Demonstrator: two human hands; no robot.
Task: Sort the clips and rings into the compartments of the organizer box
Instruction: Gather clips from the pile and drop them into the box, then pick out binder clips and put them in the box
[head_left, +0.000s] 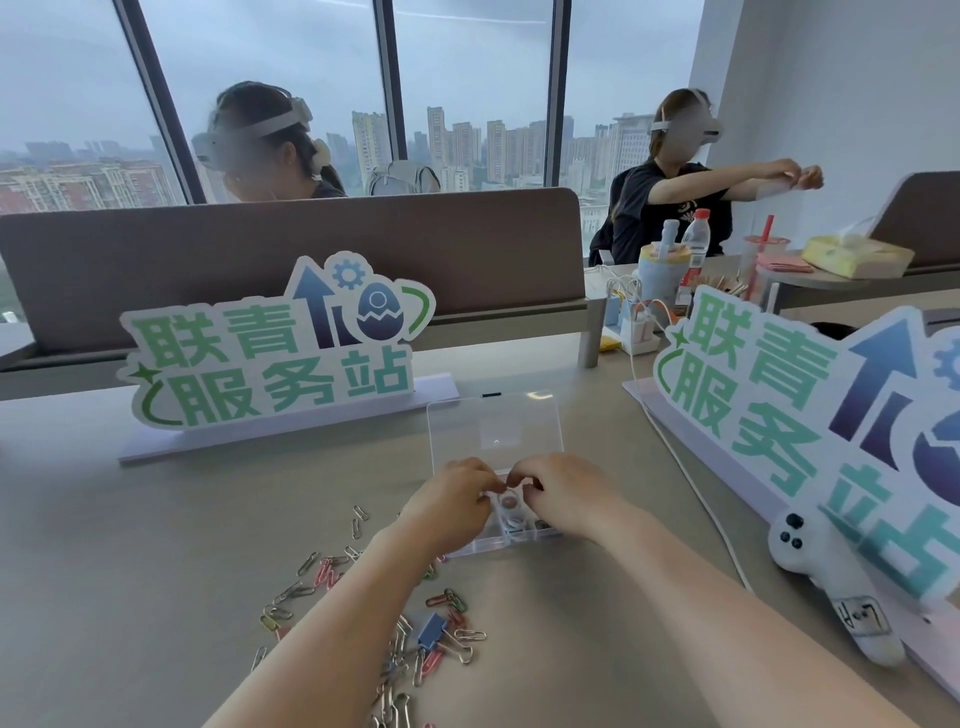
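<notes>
A clear organizer box (483, 548) lies on the desk with its lid (493, 421) folded open away from me. Both my hands hover over its compartments, fingertips almost meeting. My left hand (457, 499) and my right hand (563, 488) have curled fingers that pinch something tiny between them; what it is cannot be made out. Below the fingertips, rings (508, 503) lie in the middle compartments. Several coloured paper clips (311, 571) are scattered on the desk at my left forearm. A blue binder clip (431, 631) lies among them.
A standing sign (270, 353) is behind the box, and a second sign (810, 415) is to the right. A white controller (831, 577) and a white cable (691, 483) lie on the right. A brown partition (311, 249) closes off the desk's far edge; two people sit beyond it.
</notes>
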